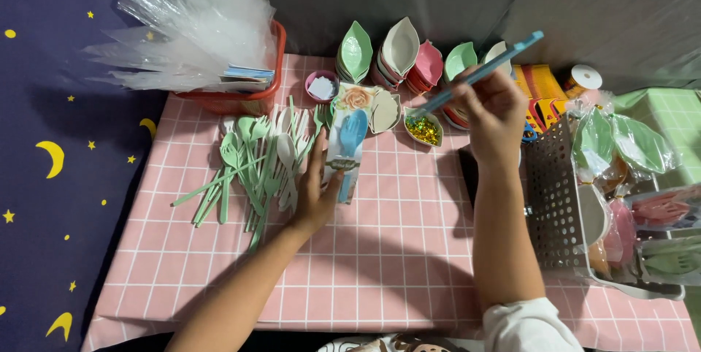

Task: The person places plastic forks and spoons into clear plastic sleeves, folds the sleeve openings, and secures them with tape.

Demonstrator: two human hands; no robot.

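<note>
Pink checked tablecloth (409, 250): left hand (315, 199) fingers grip packet (346, 149), raised right hand (493, 115) pinches blue spoon (478, 73).

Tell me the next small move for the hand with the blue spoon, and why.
Probably lift the blue spoon out of the glitter dish and carry it to the clear packet. The right hand has its tip in the dish, and the left hand holds the packet.

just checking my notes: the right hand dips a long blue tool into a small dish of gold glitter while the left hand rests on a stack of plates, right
Not quite. The head view shows the left hand holding a clear packet with a blue spoon and fork, not resting on plates. The rest holds: the right hand dips a long blue tool into the small dish of gold glitter.
</note>
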